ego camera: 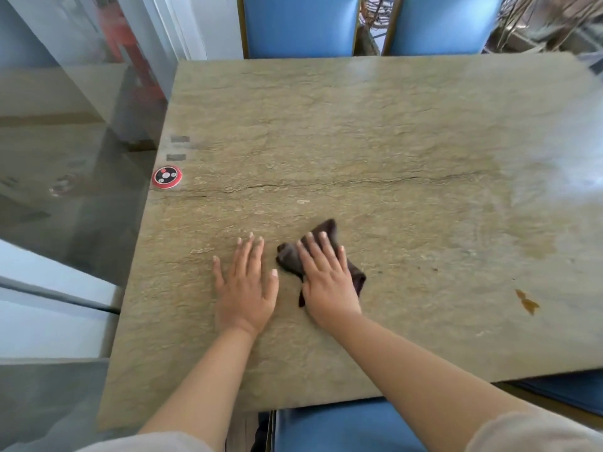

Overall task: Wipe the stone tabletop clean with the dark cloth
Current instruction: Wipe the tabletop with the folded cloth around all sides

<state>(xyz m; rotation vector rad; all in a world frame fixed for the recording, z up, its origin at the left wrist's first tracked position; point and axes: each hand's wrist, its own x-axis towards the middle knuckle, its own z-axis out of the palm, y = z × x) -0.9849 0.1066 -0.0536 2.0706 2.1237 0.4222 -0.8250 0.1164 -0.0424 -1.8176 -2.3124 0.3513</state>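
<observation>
The dark brown crumpled cloth (321,256) lies on the greenish-beige stone tabletop (359,132), a little below its middle, and my right hand (326,275) presses flat on it with straight, spread fingers, not curled around it; parts of the cloth stick out at 12 o'clock, 9 o'clock and 4 o'clock from under my palm. My left hand (246,285) rests flat and released on the bare stone just beside the cloth, at 9 o'clock from it, holding nothing. I judge that I am in the middle of the wiping step. One amber smear (527,301) is on the stone at 3 o'clock from the cloth, well apart, so I think the next move calls for sliding the cloth to the right under firm pressure until it covers this smear. A round red and black call button (166,177) sits at the left edge, at 10 o'clock. I count one cloth, one smear, one button, two grey marks (177,148) above the button, and three blue padded chairs (298,24): two at 12 o'clock and one at 6 o'clock.
</observation>
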